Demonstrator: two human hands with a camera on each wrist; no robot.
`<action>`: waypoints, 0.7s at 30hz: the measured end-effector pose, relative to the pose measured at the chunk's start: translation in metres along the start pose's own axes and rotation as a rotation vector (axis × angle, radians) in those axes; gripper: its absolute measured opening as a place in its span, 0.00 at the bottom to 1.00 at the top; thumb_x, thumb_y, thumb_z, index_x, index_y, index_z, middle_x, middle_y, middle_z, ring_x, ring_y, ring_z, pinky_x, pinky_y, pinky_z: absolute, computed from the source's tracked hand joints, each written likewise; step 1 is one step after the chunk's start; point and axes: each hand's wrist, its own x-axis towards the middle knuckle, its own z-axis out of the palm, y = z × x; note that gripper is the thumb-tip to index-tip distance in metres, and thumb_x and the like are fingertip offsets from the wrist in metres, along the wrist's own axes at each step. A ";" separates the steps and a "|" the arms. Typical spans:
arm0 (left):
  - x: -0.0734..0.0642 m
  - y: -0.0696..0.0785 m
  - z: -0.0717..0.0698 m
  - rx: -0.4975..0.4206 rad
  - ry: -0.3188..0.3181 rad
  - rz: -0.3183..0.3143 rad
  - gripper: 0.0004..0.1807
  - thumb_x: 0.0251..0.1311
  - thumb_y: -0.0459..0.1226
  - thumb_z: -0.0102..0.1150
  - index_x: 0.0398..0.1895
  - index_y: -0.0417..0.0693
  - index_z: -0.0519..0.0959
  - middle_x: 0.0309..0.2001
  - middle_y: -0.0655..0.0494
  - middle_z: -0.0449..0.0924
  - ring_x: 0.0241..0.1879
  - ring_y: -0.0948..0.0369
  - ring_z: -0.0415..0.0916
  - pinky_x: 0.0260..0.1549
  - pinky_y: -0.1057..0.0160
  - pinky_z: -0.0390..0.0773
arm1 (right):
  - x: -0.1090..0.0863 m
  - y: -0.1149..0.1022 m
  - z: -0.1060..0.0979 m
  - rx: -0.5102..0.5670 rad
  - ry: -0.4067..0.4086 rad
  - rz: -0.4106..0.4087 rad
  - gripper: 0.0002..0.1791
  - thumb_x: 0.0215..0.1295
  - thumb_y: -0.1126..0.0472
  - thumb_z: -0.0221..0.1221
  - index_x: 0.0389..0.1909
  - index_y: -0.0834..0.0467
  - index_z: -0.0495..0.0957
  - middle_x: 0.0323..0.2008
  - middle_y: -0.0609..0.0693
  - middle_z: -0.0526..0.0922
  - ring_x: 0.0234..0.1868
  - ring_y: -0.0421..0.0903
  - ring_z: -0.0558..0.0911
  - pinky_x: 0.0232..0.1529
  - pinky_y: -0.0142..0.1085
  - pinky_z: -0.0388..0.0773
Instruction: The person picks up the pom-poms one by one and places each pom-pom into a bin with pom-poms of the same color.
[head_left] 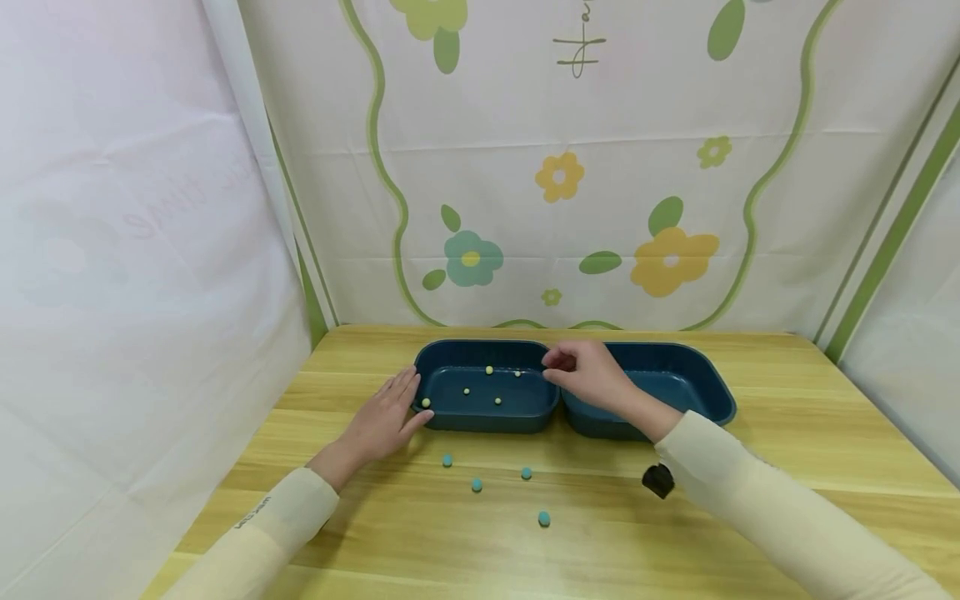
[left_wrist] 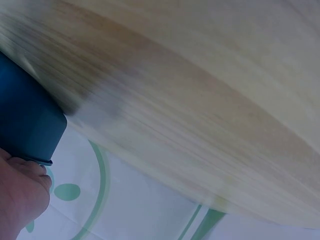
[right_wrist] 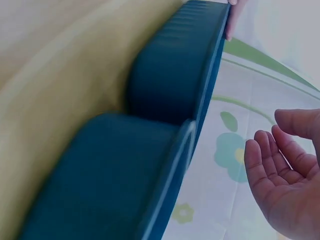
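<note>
My left hand [head_left: 380, 419] rests at the left end of a dark blue rectangular tray [head_left: 487, 422], fingers extended along its rim and thumb at the front corner. Several small pale yellow balls [head_left: 489, 370] lie scattered in that tray. Over the spot where this tray meets a second dark blue tray [head_left: 645, 429], my right hand [head_left: 588, 372] hovers with loosely bent fingers. Seen from the right wrist, thumb and index fingertip [right_wrist: 276, 131] come close together, and nothing shows between them. The right forearm hides part of the second tray.
Several small blue balls [head_left: 477, 485] lie on the wooden table [head_left: 420, 533] in front of the trays. A small black object [head_left: 658, 481] shows beside the right sleeve. Behind the table hangs a flower-printed cloth [head_left: 510, 192], with white cloth at both sides.
</note>
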 end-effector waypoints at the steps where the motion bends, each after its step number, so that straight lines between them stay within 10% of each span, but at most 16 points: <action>1: 0.000 0.000 0.000 -0.001 0.001 -0.001 0.39 0.73 0.52 0.45 0.71 0.28 0.56 0.73 0.35 0.51 0.72 0.45 0.48 0.69 0.49 0.50 | -0.005 0.002 -0.002 -0.006 0.008 -0.007 0.05 0.65 0.63 0.63 0.40 0.57 0.83 0.36 0.47 0.83 0.36 0.43 0.81 0.39 0.41 0.80; 21: 0.001 0.000 0.000 -0.002 -0.014 -0.007 0.39 0.73 0.53 0.43 0.72 0.29 0.55 0.73 0.37 0.51 0.73 0.46 0.48 0.69 0.49 0.50 | -0.087 0.057 -0.056 -0.198 0.253 -0.247 0.10 0.57 0.71 0.67 0.36 0.54 0.83 0.33 0.41 0.82 0.30 0.34 0.79 0.31 0.26 0.77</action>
